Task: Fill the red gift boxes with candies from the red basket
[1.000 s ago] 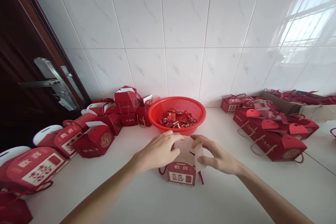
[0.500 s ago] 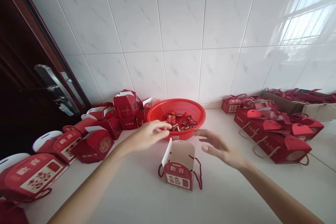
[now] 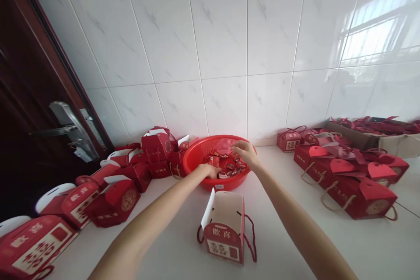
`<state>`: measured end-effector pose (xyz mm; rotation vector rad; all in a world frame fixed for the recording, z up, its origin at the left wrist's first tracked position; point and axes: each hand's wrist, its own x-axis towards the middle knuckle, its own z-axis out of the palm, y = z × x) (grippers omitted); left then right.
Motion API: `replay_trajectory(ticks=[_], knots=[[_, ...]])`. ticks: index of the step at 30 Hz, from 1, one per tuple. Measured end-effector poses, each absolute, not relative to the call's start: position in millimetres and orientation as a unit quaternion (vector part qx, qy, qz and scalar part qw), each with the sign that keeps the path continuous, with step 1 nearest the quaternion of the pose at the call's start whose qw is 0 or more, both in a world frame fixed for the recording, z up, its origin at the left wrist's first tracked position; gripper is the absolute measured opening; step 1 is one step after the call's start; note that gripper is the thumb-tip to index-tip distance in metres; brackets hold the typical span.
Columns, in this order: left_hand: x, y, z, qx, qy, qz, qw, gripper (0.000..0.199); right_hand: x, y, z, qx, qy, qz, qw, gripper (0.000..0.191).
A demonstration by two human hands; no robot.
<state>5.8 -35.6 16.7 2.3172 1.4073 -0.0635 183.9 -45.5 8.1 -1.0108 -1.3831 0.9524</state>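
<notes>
A red plastic basket [image 3: 193, 162] with mesh sides stands against the wall and holds small wrapped candies [image 3: 231, 167]. My left hand [image 3: 209, 170] reaches over its front rim, its fingers stretched down to the candies, the tips partly hidden. Over the basket's right side hangs my right hand [image 3: 244, 151], fingers bent downward and apart, with nothing seen in them. Nearer me, between my forearms, a red gift box [image 3: 223, 232] stands upright with its top unfolded, a white inside and dark red cord handles at both sides. Neither hand touches this box.
Several red gift boxes [image 3: 113, 203] are crowded and stacked on the left, by a dark door [image 3: 29, 96] with a metal handle. More closed boxes [image 3: 361, 192] with cord handles sit on the right. Behind them a cardboard carton [image 3: 393, 142] holds dark red ribbons.
Both hands have moved forward from above the open box into the basket area, the left one down to the candies. The view has tilted up slightly.
</notes>
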Motion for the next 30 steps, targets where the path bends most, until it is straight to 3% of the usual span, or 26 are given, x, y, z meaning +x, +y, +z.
replay_trajectory(ticks=[7,13,21,26,30], knots=[[6,-24,7,0.795,0.531,-0.01,0.295,0.022,182,-41,-1,-0.448,-0.581,0.403,0.547,0.007],[6,-23,12,0.741,0.488,0.179,0.424,0.024,185,-38,-6,-0.46,-0.561,0.377,0.576,0.008],[4,-20,15,0.633,0.403,0.347,0.563,0.03,184,-38,-3,-0.436,-0.558,0.402,0.58,0.025],[4,-23,16,0.629,0.367,0.325,0.604,0.03,184,-39,-2,-0.363,-0.604,0.443,0.555,0.026],[4,-25,17,0.612,0.373,0.325,0.618,0.03,184,-34,-5,-0.375,-0.529,0.464,0.603,0.026]])
